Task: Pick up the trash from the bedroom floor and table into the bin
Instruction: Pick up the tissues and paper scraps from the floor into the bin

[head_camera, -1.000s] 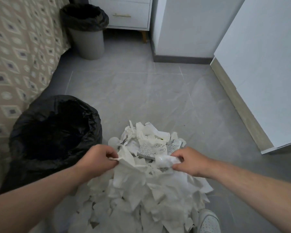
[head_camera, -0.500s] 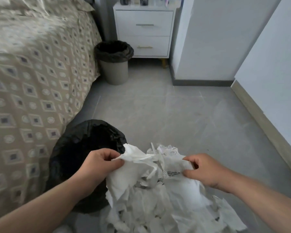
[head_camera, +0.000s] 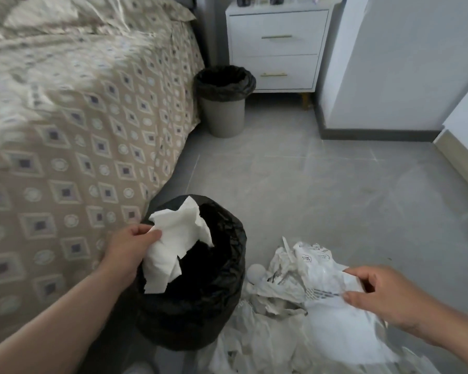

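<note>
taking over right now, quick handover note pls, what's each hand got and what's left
Left grip holds a white paper wad over the open black bin bag, not yet dropped.
Right grip pinches a printed sheet on the paper pile beside the bag.
Done: bag's inside is too dark to tell.
Left: drop the wad, then bin the pile.

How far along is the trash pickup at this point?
Done: unclear, the inside of the black-bagged bin is too dark to read. In hand: the left hand holds crumpled white paper over it, and the right hand pinches a printed wrapper. Left: the big paper pile beside the bin.
</note>
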`<state>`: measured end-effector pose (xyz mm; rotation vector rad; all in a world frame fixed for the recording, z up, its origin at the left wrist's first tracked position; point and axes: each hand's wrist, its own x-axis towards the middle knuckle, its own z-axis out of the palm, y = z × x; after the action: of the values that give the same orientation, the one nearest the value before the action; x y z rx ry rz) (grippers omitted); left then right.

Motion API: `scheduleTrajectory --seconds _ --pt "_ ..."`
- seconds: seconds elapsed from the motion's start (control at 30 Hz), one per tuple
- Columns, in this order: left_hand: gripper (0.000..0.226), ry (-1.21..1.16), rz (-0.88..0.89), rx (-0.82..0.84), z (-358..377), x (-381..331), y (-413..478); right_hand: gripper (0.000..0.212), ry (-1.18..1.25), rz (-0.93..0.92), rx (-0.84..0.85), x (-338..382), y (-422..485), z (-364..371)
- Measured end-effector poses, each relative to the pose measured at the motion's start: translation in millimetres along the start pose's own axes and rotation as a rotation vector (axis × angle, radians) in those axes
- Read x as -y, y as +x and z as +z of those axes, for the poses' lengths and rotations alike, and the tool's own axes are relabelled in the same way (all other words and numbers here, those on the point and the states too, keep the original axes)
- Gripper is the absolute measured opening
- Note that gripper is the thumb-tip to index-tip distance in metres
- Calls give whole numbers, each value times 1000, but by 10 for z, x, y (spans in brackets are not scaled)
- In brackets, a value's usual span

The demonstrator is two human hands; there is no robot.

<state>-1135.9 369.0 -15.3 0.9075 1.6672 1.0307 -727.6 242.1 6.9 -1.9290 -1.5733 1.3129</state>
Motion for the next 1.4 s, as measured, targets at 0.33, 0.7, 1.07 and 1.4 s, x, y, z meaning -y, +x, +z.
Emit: scheduleTrajectory --seconds 0.33,0.7,1.07,1.4 --pt "39 447 104 113 73 227 53 23 131 36 22 129 -22 34" --pt "103 942 378 179 -518 848 -212 23 306 -116 -38 964 150 143" --pt "125 873 402 210 -550 895 -141 21 320 -271 147 2108 931 1223" --pt "124 874 407 243 -625 920 -118 11 -89 -26 167 1785 1487 2040"
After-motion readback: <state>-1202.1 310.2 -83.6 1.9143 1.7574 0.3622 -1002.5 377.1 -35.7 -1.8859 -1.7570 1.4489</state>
